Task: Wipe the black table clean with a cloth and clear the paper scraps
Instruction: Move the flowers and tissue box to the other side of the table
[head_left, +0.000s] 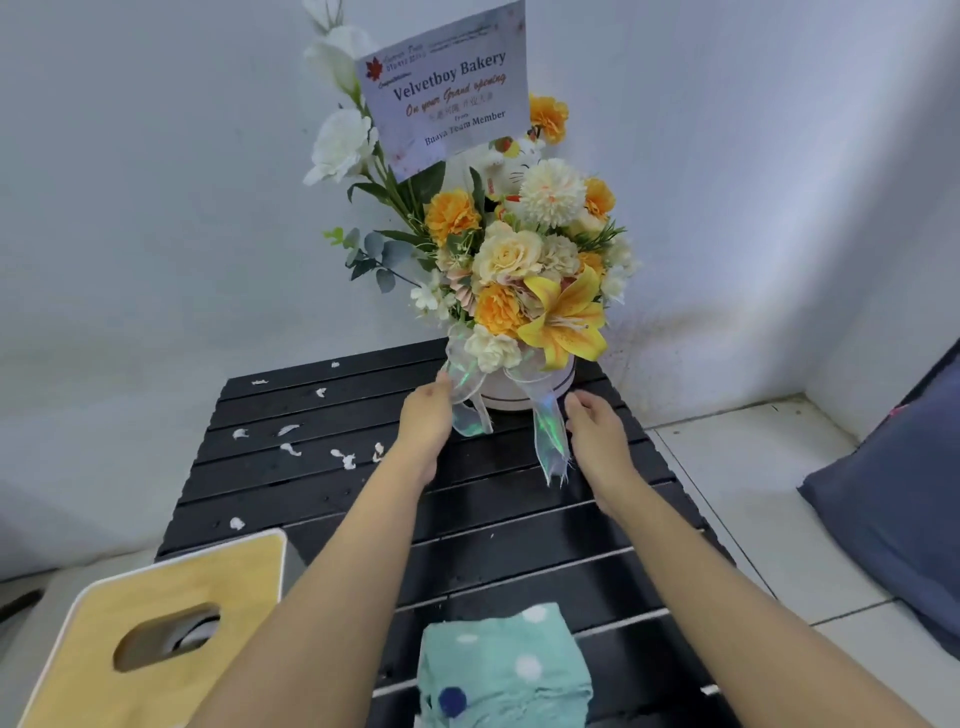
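The black slatted table (493, 525) fills the middle of the view. Several white paper scraps (343, 458) lie scattered over its left and far part. A mint-green cloth (501, 670) with white and blue dots lies crumpled at the near edge. At the far side stands a flower arrangement in a round white box (524, 387) with iridescent ribbon. My left hand (423, 421) is stretched to the box's left side, fingertips at the ribbon. My right hand (597, 436) is beside the box's right side, fingers apart. Neither hand holds the cloth.
A yellow wooden stool (156, 623) with a handle slot stands against the table's near left corner. A grey-blue cushion (893, 499) lies on the white tiled floor at right. White walls close in behind the table, with the flowers' card (447, 88) up high.
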